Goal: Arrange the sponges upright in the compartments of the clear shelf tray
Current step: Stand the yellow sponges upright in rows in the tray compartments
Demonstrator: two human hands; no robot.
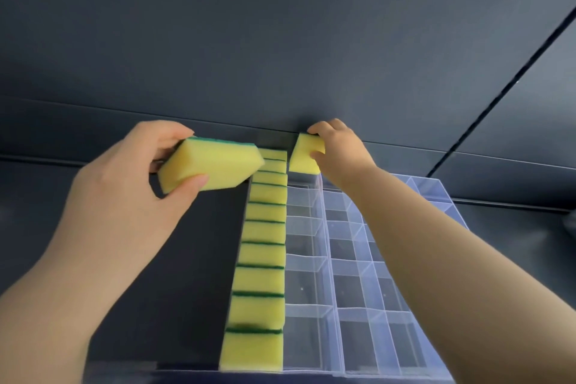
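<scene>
My left hand (131, 178) grips a yellow sponge with a green scouring side (212, 165), held tilted in the air just left of the tray's far end. My right hand (338, 146) pinches a second yellow sponge (305, 154) upright at the far end of the tray's second column. The clear shelf tray (358, 262) runs away from me, divided into several compartments. Its leftmost column holds a row of several upright sponges (265, 256), yellow with green edges. The other columns show bare clear dividers.
The tray lies on a dark shelf (193, 259) under a dark grey panel (280, 40). A dark back ledge (93, 140) runs behind the tray's far end. My right forearm (436, 243) crosses over the tray's right columns.
</scene>
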